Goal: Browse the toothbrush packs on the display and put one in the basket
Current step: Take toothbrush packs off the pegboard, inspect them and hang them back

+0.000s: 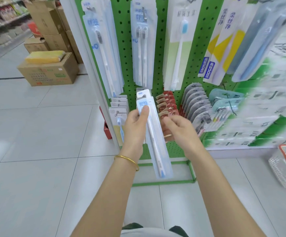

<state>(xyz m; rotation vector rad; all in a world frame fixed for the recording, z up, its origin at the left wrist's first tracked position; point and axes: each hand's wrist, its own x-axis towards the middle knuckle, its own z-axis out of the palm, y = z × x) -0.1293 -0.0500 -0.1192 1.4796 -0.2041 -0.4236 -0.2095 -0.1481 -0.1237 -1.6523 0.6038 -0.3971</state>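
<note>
Toothbrush pack (pixel 156 142) near-upright, top leaning left, left hand (pixel 135 124) grip pinching it, right hand (pixel 178 125) loosely curled

A left hand (pixel 135 124) pinches a toothbrush pack (pixel 156 146) before the green pegboard display (pixel 159 53), the right hand (pixel 179 126) just beside; a basket (pixel 284 170) sits at the display's right.

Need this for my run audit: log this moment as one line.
left hand: holds pale-blue plastic toothbrush pack | right hand: beside pack, grip unclear | white red-rimmed basket: on floor, pack not in
</note>
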